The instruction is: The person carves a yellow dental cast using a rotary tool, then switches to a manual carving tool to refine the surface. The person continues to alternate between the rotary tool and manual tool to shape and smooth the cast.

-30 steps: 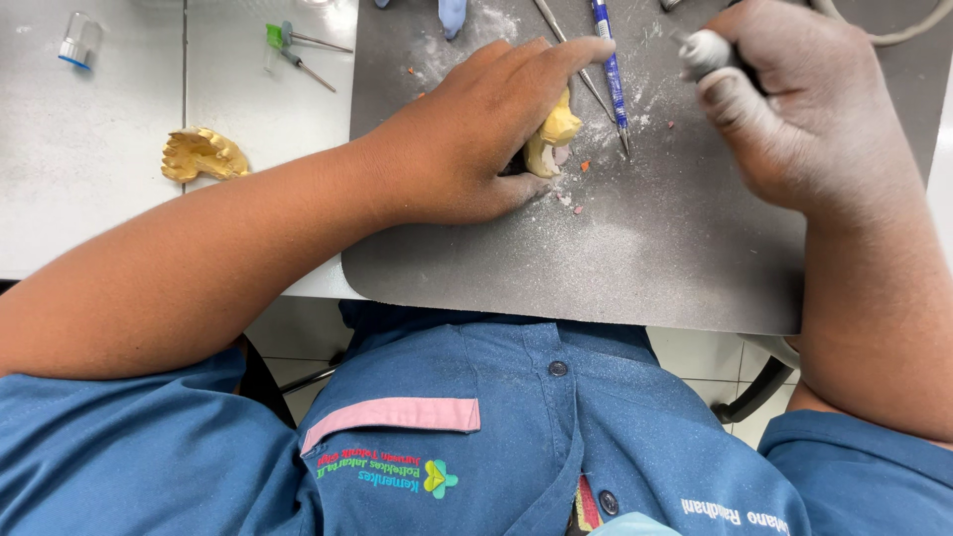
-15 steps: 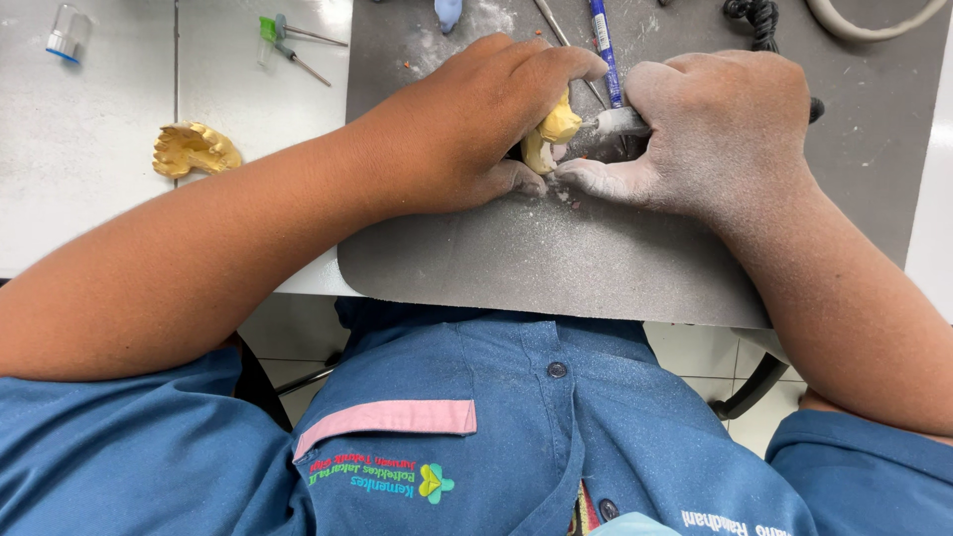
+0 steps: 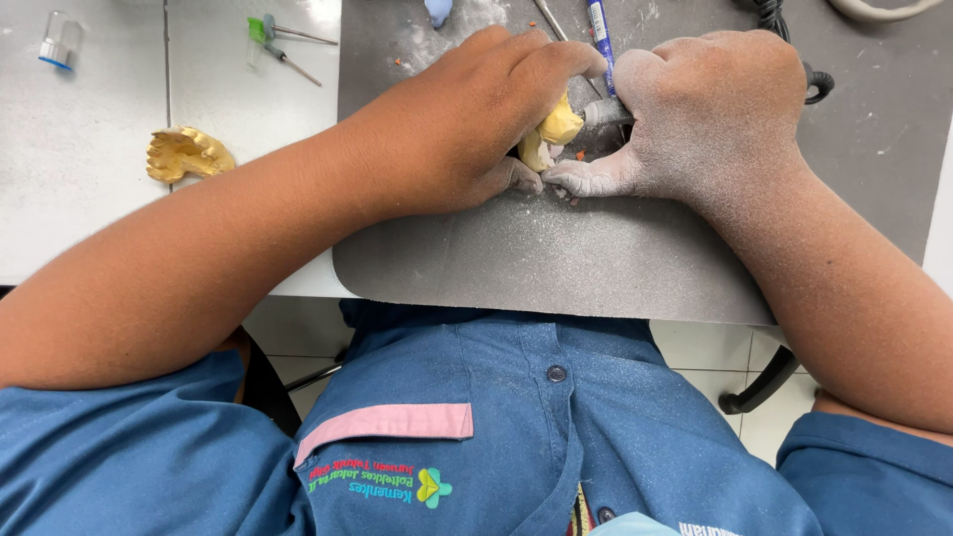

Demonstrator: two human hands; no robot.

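My left hand (image 3: 467, 124) grips a small yellow plaster cast (image 3: 552, 133) and presses it down on the grey mat (image 3: 556, 268). Only a sliver of the cast shows between the fingers. My right hand (image 3: 710, 119), coated in white dust, is closed around a grey metal handpiece (image 3: 606, 111) whose tip meets the cast. The two hands touch at the fingertips over the mat.
A second yellow cast (image 3: 187, 154) lies on the white table to the left. Green-tipped burs (image 3: 273, 40) and a small clear vial (image 3: 58, 42) lie at the back left. A blue pen (image 3: 599, 25), a metal tool and a black cable (image 3: 794, 50) lie at the mat's far edge. White dust covers the mat.
My right hand came down from the upper right and now meets my left hand at the cast. The left hand has stayed on the cast.
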